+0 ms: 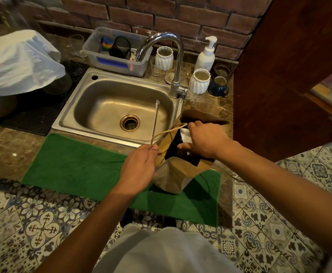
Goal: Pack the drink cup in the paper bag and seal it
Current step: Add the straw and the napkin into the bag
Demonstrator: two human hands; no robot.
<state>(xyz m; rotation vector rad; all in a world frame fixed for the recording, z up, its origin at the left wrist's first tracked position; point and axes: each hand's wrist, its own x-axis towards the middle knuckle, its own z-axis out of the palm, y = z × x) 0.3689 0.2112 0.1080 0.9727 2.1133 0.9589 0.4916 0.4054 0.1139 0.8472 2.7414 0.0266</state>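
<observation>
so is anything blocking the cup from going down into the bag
Nothing visible does. The left hand pinches the handle, holding the paper bag open, and the right hand holds the white cup at its mouth.

Head-worn view, facing forward and down, close over sink (94,91)

Kitchen or café counter, steel sink (86,107), curved tap (173,56), brick wall (161,14)

The person wears a plain white shirt (167,251); both forearms bare.
</observation>
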